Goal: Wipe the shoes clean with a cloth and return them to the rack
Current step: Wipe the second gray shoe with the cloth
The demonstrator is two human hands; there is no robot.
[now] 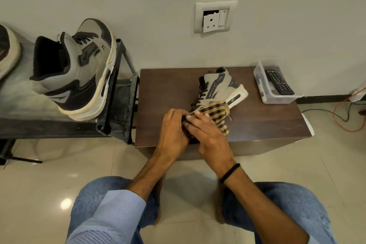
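The shoe (pixel 219 87) lies on the low table (pixel 168 89). The left hand (pixel 172 130) curls round its toe, and the right hand (pixel 208 134), fingers straight, presses the checked cloth (pixel 215 115) on it. At two o'clock a clear tub (pixel 259 77) holds a remote (pixel 279 82). At ten o'clock a second shoe (pixel 79 69) sits on the rack (pixel 112 93).

Toe of shoe (pixel 219 87) hidden under cloth (pixel 216 114), left hand (pixel 172 130) and right hand (pixel 209 136), second shoe (pixel 8 49) cut by left edge
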